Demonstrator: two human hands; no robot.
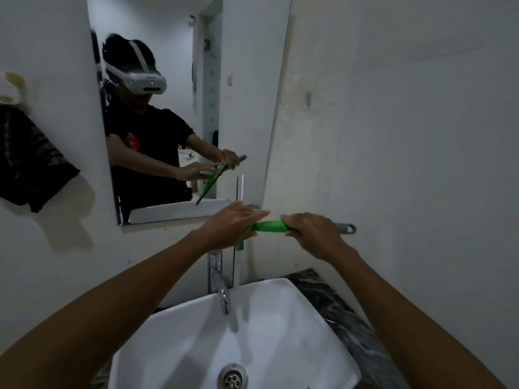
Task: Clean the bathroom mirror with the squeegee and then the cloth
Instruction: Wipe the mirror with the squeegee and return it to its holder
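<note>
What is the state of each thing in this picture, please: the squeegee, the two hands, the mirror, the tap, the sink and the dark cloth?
squeegee: held level below the mirror, off the glass
right hand: closed around the squeegee handle
left hand: fingers flat over the squeegee's blade end
mirror: on the wall, not being wiped
tap: no water visible
sink: nothing in it, drain unplugged
dark cloth: hanging on the left wall, untouched

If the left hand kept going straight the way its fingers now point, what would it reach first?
The left hand points right along the green squeegee, so it would likely meet the right hand gripping the handle. The wall lies just beyond; depth is hard to judge.
</note>
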